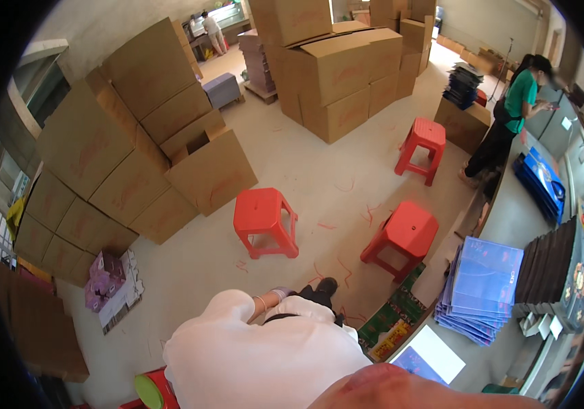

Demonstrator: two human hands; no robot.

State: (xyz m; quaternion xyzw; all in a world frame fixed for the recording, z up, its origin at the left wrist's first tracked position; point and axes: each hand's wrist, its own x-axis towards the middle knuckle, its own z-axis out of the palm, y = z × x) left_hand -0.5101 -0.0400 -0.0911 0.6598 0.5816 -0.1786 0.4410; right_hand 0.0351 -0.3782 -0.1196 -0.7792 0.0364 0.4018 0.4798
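Shoe-shaped dark object (324, 287) lies on the pale floor (305, 170), close below me in the head view and touching or just beside the left hand (281, 294). That hand reaches down to it from a white sleeve (227, 317), the forearm bare with a thin band at the wrist. The hand is small and partly hidden, so I cannot tell whether its fingers are spread or closed on anything. A blurred pinkish shape (387, 390) fills the lower edge right against the lens. I cannot tell if that is the right hand, nor how it is held. A green disc (147, 390) sits at the bottom left. To the right runs a grey table (510, 211) with a white sheet (435, 351), a stack of blue-violet sheets (483, 283) and a row of dark flat packs (544, 269). Green and red printed packs (394, 320) lie at its foot. Three red stools (265, 218) stand apart on the floor, which is strewn with thin red strips. Pink boxes (104, 276) rest by a wall of brown cartons (135, 136) on the left, and more cartons (340, 68) are stacked farther back. A co-worker in a green top (520, 95) stands at the table's far end, and another person (211, 31) is in the far corner.
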